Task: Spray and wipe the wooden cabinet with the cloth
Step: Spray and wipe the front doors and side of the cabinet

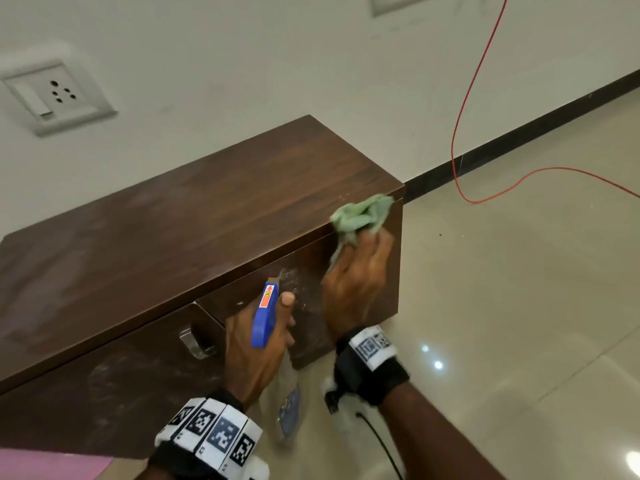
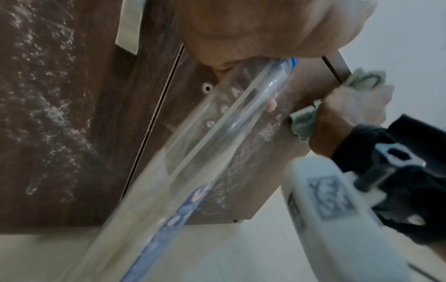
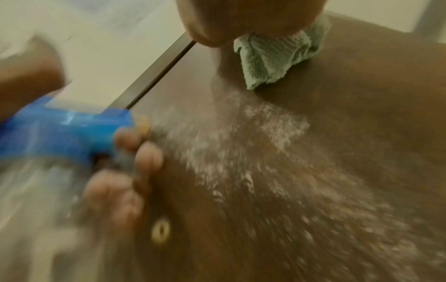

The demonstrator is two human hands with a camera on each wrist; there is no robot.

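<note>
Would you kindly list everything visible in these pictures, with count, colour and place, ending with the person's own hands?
Wooden cabinet: one, dark brown, against the wall; white spray droplets on its front.
Door handle: one, metallic, on the cabinet front.
Cloth: one, pale green, bunched at the cabinet's top right front edge.
Spray bottle: one, clear body with blue head, nozzle towards the cabinet front.
Wall socket: one, white, on the wall at upper left.
Cable: one, red, hanging down the wall onto the floor.
Floor: beige glossy tiles, dark skirting along the wall.
Left hand: grips the spray bottle.
Right hand: holds the cloth against the cabinet.
</note>
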